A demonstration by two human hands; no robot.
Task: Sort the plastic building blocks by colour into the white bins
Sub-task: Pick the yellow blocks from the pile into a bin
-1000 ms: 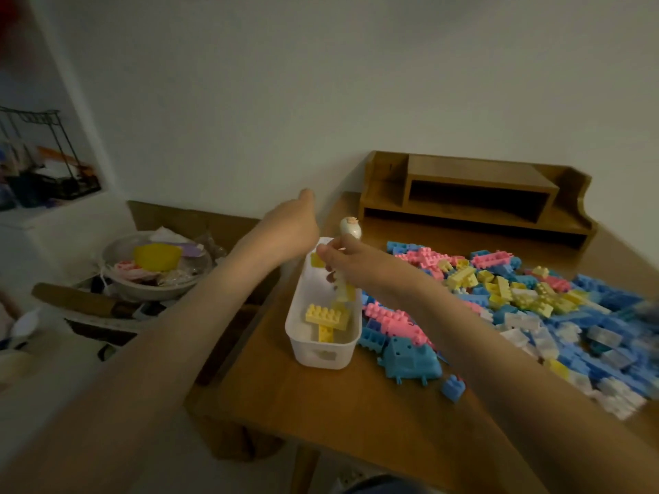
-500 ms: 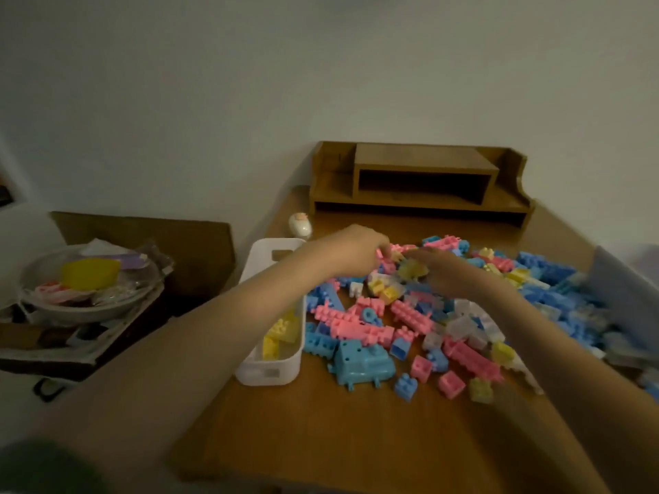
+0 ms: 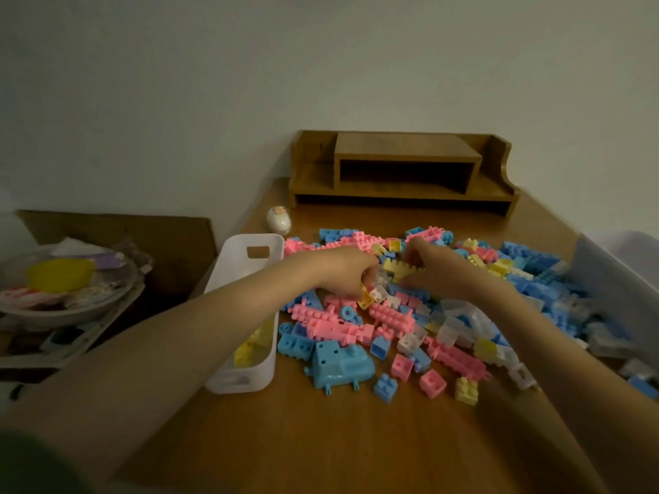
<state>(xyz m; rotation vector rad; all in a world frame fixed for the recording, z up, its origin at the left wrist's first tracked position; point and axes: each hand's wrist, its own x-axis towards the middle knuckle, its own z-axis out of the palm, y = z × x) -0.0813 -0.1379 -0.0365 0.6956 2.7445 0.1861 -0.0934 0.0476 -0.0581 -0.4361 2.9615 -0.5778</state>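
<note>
Wooden desk (image 3: 356, 440), grey wall (image 3: 214, 101) | left hand (image 3: 342, 270) pinches yellow piece (image 3: 366, 299) | right hand (image 3: 442, 270) grips long yellow block (image 3: 401, 268)

Brown wooden desk (image 3: 356, 440), heap of pastel plastic building blocks (image 3: 410, 315), white plastic bin (image 3: 246, 381), wooden shelf riser (image 3: 403, 169), white egg-shaped figurine (image 3: 279, 220)

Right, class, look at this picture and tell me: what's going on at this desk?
A person is sorting plastic blocks by colour. Both hands are in the mixed pile: the right hand pinches a long yellow block, and the left hand seems to hold a small yellow block in its curled fingers. The white bin at the left holds only yellow blocks. Pink, blue, white and yellow blocks lie unsorted on the desk.
</note>
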